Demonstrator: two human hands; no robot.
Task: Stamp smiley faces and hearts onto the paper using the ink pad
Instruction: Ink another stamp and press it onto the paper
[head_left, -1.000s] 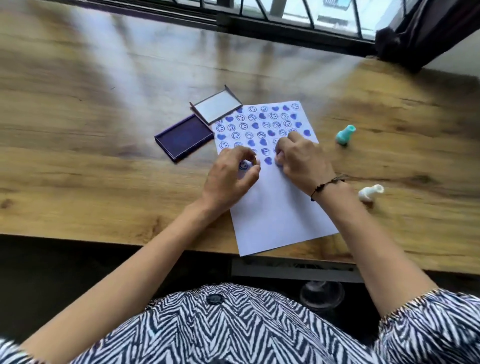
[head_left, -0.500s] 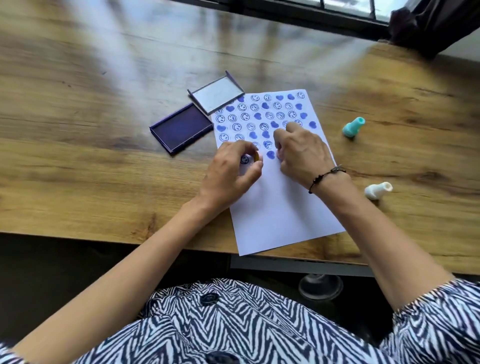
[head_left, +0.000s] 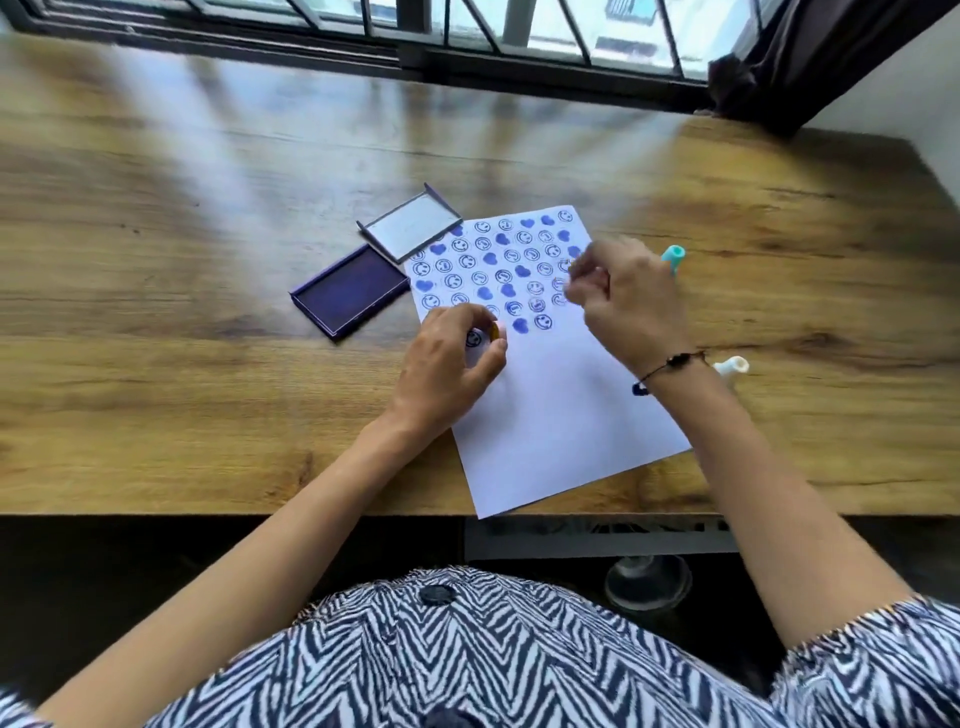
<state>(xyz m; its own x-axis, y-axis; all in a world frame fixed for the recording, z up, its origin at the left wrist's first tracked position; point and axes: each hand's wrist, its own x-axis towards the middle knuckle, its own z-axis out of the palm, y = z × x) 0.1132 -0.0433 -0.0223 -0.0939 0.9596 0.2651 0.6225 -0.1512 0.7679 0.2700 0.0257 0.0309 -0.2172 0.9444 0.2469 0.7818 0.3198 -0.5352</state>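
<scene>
A wooden table (head_left: 182, 338) fills the view, a window frame along its far edge at 12 o'clock. On it lies a white sheet of paper (head_left: 561, 415), its upper half covered with rows of blue smiley faces and hearts, its lower half blank. At 10 o'clock of the sheet sits the open ink pad (head_left: 350, 291), with its lid (head_left: 410, 226) just beyond, one corner overlapping the paper's top left edge. The left hand (head_left: 447, 364) rests at the sheet's left edge, fingers curled around a small stamp (head_left: 475, 339) with its inked smiley face turned upward. The right hand (head_left: 628, 306) hovers blurred above the sheet's right side, fingers bunched; whether it pinches anything I cannot tell. A teal stamp (head_left: 674, 257) peeks out past it at 2 o'clock; a white stamp (head_left: 731, 367) lies at 3 o'clock beside the wrist.
</scene>
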